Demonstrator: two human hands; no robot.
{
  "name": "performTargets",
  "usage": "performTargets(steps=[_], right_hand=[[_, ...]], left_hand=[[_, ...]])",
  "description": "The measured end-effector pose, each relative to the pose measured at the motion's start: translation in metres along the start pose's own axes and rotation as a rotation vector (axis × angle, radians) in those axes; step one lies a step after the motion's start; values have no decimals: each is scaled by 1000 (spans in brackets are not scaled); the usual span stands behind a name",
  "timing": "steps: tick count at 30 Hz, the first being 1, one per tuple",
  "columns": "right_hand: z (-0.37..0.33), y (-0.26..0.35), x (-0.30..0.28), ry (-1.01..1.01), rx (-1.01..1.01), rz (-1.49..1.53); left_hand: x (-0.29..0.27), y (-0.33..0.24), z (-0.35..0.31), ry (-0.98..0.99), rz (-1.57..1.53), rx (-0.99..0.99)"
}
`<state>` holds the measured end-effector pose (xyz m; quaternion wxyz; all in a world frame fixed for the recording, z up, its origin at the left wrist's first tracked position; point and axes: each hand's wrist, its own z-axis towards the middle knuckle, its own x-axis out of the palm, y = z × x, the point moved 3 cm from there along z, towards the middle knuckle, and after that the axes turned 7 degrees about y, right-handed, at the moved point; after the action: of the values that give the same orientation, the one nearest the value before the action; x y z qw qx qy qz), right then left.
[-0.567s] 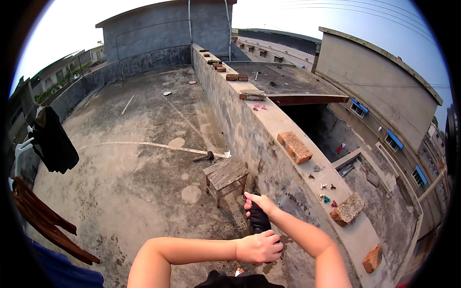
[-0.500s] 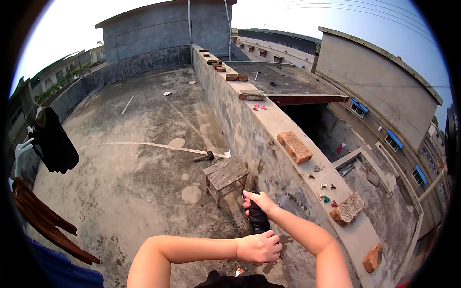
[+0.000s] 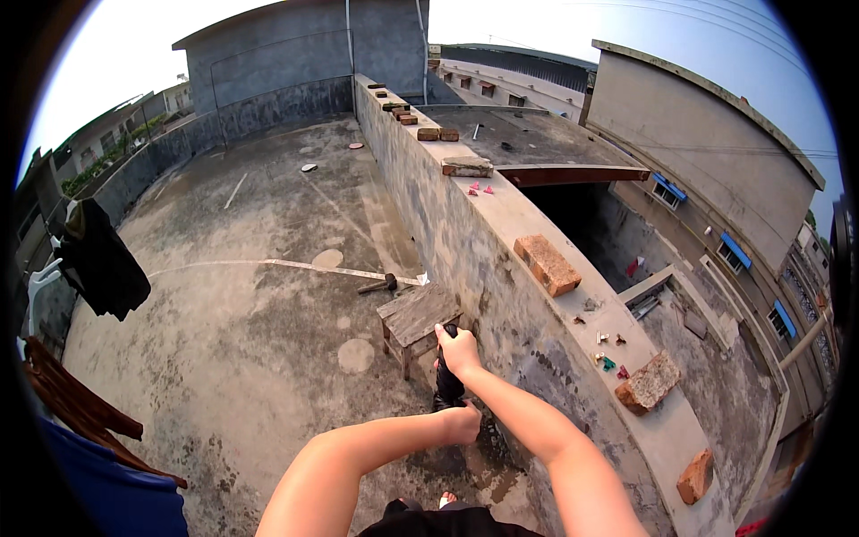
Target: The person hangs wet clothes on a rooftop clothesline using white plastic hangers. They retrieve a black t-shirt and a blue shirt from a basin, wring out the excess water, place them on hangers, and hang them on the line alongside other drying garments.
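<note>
A black cloth (image 3: 448, 387), twisted into a tight roll, runs between my two hands, in front of the small wooden stool. My right hand (image 3: 460, 350) is closed round its far end, just by the stool's near corner. Lower down, my left hand (image 3: 462, 422) grips the near end, its wrist bent; most of its fingers are hidden. Below the hands the concrete floor is dark and wet beside the wall. Which garment the cloth is, I cannot tell.
The worn stool (image 3: 418, 315) stands against the low wall (image 3: 501, 237). Bricks (image 3: 548, 266) and small coloured clips (image 3: 609, 363) lie along the wall top. A dark mallet-like tool (image 3: 379, 284) rests on the floor. At the left hang a black garment (image 3: 100, 259), brown trousers (image 3: 80, 398) and blue fabric (image 3: 112, 479).
Both hands have shifted left with the black cloth, the right one also farther away toward the stool. The cloth looks more tightly twisted, and the floor below shows a larger wet patch.
</note>
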<state>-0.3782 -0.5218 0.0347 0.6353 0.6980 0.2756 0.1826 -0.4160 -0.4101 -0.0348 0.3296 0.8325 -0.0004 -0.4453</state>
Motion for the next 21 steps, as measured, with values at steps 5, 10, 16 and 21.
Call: performTargets(steps=[5,10,16,21], right_hand=[[13,-16,-3,-124,34,84],[19,-32,-2,-184,42,126],[30,-65,-22,-249,72,214],[9,-84,-51,-18,296,427]], left_hand=[[51,-13,17,100,-18,45],[64,-21,13,87,2,-26],[53,-17,-19,-54,-2,-43],[13,21,-95,-418,-469,-195]])
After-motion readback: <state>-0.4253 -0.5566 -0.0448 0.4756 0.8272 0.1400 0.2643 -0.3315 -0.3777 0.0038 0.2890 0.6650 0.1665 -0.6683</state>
